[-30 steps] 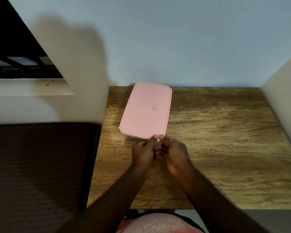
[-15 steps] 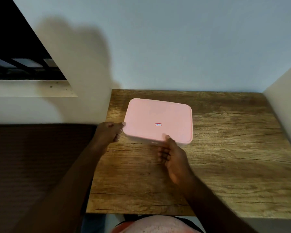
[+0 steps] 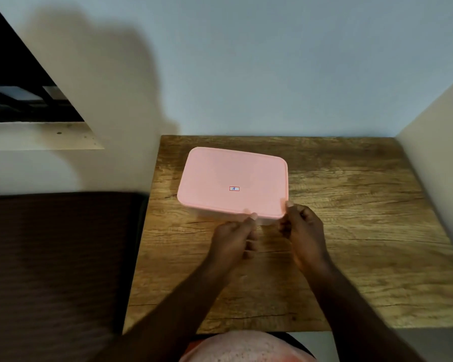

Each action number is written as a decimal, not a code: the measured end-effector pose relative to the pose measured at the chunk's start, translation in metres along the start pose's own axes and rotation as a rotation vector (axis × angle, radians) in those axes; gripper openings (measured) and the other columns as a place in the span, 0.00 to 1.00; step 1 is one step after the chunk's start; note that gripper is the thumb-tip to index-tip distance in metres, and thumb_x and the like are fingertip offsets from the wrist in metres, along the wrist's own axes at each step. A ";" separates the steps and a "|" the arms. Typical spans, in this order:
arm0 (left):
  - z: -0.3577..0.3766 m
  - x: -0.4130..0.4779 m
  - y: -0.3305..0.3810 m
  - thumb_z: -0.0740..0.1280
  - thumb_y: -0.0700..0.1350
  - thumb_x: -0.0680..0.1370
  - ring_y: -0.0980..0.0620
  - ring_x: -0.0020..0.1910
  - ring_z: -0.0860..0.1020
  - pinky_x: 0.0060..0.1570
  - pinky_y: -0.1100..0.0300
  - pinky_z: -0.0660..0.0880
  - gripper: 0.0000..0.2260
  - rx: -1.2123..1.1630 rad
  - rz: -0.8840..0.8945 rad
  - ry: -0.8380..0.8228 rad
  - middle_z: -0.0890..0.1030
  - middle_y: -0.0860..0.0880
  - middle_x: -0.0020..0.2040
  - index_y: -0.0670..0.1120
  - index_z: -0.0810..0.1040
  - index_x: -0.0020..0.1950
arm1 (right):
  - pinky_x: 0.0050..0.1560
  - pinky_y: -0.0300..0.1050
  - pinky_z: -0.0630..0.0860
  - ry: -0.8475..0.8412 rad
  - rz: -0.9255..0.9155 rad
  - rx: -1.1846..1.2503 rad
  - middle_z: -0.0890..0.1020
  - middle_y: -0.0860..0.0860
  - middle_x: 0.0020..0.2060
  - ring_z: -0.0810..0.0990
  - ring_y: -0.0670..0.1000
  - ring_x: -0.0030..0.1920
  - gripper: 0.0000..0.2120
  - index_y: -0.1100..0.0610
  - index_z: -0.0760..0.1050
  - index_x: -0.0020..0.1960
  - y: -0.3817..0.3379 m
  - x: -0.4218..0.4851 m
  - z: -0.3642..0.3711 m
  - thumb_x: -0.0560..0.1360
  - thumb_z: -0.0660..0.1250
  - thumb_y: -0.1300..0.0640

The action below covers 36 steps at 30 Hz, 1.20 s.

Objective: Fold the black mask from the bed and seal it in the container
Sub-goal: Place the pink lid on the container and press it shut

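A pink-lidded container (image 3: 233, 178) lies flat on the wooden table (image 3: 351, 231), its long side across my view and a small label on the lid. My left hand (image 3: 233, 239) pinches the lid's near edge with thumb on top. My right hand (image 3: 302, 231) grips the near right corner, thumb on the lid. The lid covers the container, so its inside is hidden. The black mask is not visible.
A dark brown bed (image 3: 58, 270) lies left of the table. A pale wall stands behind and a cream panel (image 3: 434, 121) closes the right side. A window ledge (image 3: 37, 137) is at upper left.
The container was turned from lengthwise to crosswise. My left hand came from the left end to the near edge, and my right hand slid to the near right corner.
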<state>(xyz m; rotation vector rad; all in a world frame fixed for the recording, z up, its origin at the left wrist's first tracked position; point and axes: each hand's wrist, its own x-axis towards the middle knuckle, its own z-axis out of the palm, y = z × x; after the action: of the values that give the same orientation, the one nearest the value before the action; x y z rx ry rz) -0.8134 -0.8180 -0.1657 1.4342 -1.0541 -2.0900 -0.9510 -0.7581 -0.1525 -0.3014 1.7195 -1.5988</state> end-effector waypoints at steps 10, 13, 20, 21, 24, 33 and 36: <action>0.045 0.009 -0.005 0.73 0.48 0.74 0.54 0.23 0.73 0.23 0.65 0.67 0.15 -0.152 0.032 0.126 0.78 0.46 0.28 0.34 0.81 0.42 | 0.29 0.45 0.78 -0.088 0.073 0.090 0.81 0.58 0.29 0.79 0.53 0.28 0.10 0.60 0.79 0.39 0.006 -0.004 0.002 0.77 0.70 0.57; 0.048 0.008 -0.004 0.73 0.45 0.74 0.55 0.22 0.72 0.22 0.65 0.67 0.13 -0.148 0.056 0.159 0.78 0.46 0.27 0.35 0.81 0.39 | 0.30 0.45 0.77 -0.138 0.122 0.122 0.80 0.57 0.28 0.78 0.53 0.27 0.15 0.55 0.81 0.30 0.008 -0.004 0.004 0.76 0.71 0.58; 0.044 0.009 0.004 0.71 0.43 0.76 0.57 0.21 0.71 0.22 0.66 0.66 0.09 -0.122 0.060 0.136 0.76 0.47 0.27 0.38 0.79 0.40 | 0.30 0.43 0.78 -0.093 0.139 0.187 0.80 0.56 0.28 0.79 0.50 0.28 0.11 0.61 0.81 0.34 0.014 0.000 0.011 0.75 0.72 0.59; 0.042 0.009 0.005 0.70 0.44 0.76 0.57 0.21 0.70 0.23 0.66 0.66 0.09 -0.095 0.051 0.115 0.76 0.48 0.26 0.39 0.79 0.40 | 0.30 0.43 0.78 -0.082 0.146 0.197 0.80 0.56 0.28 0.78 0.50 0.28 0.10 0.62 0.81 0.36 0.015 -0.001 0.012 0.75 0.71 0.60; 0.021 0.012 0.015 0.69 0.44 0.77 0.57 0.19 0.69 0.22 0.67 0.64 0.09 0.059 0.031 0.018 0.74 0.51 0.23 0.42 0.79 0.38 | 0.29 0.41 0.75 -0.111 0.183 0.207 0.81 0.56 0.29 0.77 0.50 0.28 0.09 0.66 0.80 0.41 0.018 -0.008 0.019 0.76 0.68 0.61; -0.109 0.028 0.064 0.73 0.52 0.73 0.54 0.28 0.76 0.28 0.61 0.75 0.13 0.325 0.091 0.127 0.79 0.48 0.32 0.42 0.80 0.42 | 0.31 0.44 0.77 -0.164 0.269 0.130 0.81 0.55 0.35 0.80 0.51 0.32 0.12 0.58 0.75 0.49 0.024 -0.018 0.013 0.77 0.68 0.49; -0.106 0.024 0.048 0.71 0.57 0.73 0.53 0.30 0.76 0.29 0.59 0.75 0.16 0.165 0.125 0.375 0.80 0.49 0.32 0.43 0.80 0.43 | 0.31 0.44 0.77 -0.180 0.227 0.136 0.81 0.54 0.35 0.80 0.50 0.33 0.12 0.57 0.75 0.49 0.018 -0.007 0.005 0.76 0.69 0.48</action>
<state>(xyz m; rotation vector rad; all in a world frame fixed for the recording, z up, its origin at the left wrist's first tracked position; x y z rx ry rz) -0.7309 -0.9033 -0.1643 1.7063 -1.1450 -1.5951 -0.9376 -0.7545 -0.1662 -0.1704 1.4462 -1.4675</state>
